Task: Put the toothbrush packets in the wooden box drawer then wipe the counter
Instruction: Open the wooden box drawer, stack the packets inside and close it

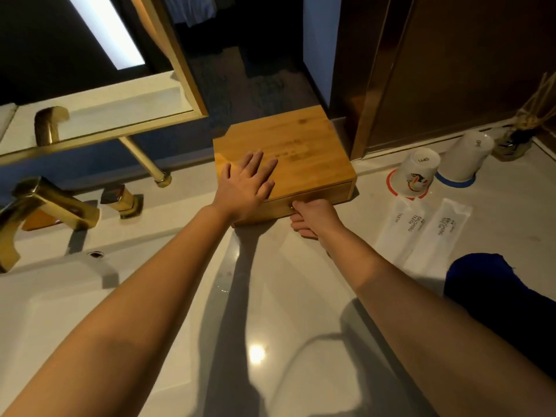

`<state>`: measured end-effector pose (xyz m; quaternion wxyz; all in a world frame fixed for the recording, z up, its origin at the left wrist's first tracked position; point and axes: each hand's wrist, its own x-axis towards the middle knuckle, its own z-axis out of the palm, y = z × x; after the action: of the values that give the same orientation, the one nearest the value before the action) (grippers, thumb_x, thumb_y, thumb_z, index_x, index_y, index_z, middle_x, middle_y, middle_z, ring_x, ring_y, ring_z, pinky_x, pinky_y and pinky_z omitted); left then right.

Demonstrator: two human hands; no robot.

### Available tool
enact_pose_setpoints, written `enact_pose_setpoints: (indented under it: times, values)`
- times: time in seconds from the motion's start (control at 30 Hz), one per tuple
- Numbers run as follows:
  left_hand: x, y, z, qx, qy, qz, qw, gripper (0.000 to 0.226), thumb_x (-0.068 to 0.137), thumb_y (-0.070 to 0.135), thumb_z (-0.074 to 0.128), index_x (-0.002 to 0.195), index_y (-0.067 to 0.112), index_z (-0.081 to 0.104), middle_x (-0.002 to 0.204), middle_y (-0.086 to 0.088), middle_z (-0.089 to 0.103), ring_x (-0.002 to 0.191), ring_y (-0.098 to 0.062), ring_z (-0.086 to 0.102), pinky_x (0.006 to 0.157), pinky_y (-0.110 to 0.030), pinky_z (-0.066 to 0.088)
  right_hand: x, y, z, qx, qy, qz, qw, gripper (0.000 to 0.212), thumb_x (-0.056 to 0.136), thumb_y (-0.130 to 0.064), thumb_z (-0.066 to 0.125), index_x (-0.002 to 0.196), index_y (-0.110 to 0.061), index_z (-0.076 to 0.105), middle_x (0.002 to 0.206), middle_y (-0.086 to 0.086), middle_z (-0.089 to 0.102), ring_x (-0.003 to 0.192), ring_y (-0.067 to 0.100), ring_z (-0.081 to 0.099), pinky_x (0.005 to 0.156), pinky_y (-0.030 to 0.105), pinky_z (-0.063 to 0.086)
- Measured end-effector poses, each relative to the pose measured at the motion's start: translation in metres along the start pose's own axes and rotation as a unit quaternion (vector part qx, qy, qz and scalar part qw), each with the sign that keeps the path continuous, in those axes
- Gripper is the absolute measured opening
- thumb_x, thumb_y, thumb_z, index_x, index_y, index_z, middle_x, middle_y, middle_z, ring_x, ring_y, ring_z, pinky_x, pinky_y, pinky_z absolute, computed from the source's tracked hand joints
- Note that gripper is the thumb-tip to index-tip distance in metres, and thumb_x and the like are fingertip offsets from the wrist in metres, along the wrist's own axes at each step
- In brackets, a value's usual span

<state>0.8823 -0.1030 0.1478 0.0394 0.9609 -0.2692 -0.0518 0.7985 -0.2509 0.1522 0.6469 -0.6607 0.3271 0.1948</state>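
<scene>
Nearest, right hand [313, 216] pinching drawer knob [291, 207], left hand [245, 188] flat on wooden box [301, 145]; toothbrush packets [421, 233] just right, lengthwise toward bench [270, 296] edge.

Left hand [245, 188] flat, right hand [313, 216] pinching.

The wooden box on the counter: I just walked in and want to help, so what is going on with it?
A person is about to open the wooden box. The left hand lies flat on its lid, steadying it, while the right hand pinches the small knob on the drawer front, which looks shut or barely opened. Two toothbrush packets lie on the counter to the right, not yet put away. A blue cloth waits beside them.
</scene>
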Motion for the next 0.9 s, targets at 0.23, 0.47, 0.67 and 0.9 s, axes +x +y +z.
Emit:
enact_pose_setpoints:
  times: [0.23,0.47,0.67,0.9]
  values:
    - [0.003,-0.002,0.003,0.004,0.006,-0.004,1.0,0.058,0.09,0.051,0.01,0.146,0.037,0.006,0.159,-0.001,0.004,0.147,-0.023,0.003,0.114,-0.052,0.005,0.011,-0.002,0.0,0.069,-0.054,0.009,0.996,0.034,0.092,-0.014,0.05,0.121,0.004,0.053,0.1,0.01,0.067,0.082,0.017,0.065,0.076,0.026,0.051]
    - [0.005,-0.005,0.001,-0.011,-0.006,0.0,1.0,0.052,0.096,0.048,0.015,0.146,0.039,0.005,0.159,0.0,0.002,0.147,-0.022,0.001,0.114,-0.053,0.003,0.002,0.021,-0.003,0.04,-0.022,-0.009,0.999,0.014,0.088,-0.022,0.06,0.08,-0.012,0.066,0.083,0.003,0.07,0.093,0.019,0.069,0.092,0.032,0.053]
    - [0.005,-0.005,0.001,-0.018,-0.003,-0.005,1.0,0.051,0.097,0.047,0.018,0.145,0.04,0.006,0.159,0.001,0.002,0.147,-0.021,0.0,0.114,-0.052,0.002,-0.019,0.053,-0.011,0.086,-0.043,-0.024,0.995,0.019,0.089,-0.016,0.058,0.1,-0.002,0.065,0.084,0.007,0.068,0.088,0.021,0.067,0.083,0.028,0.054]
    - [0.003,-0.003,0.0,-0.024,-0.004,-0.009,1.0,0.05,0.097,0.047,0.018,0.145,0.04,0.007,0.159,0.001,0.002,0.147,-0.02,-0.001,0.114,-0.051,0.001,-0.04,0.092,-0.02,0.096,-0.049,-0.01,0.994,0.012,0.088,-0.018,0.06,0.078,-0.014,0.066,0.081,0.007,0.07,0.082,0.019,0.069,0.076,0.026,0.054]
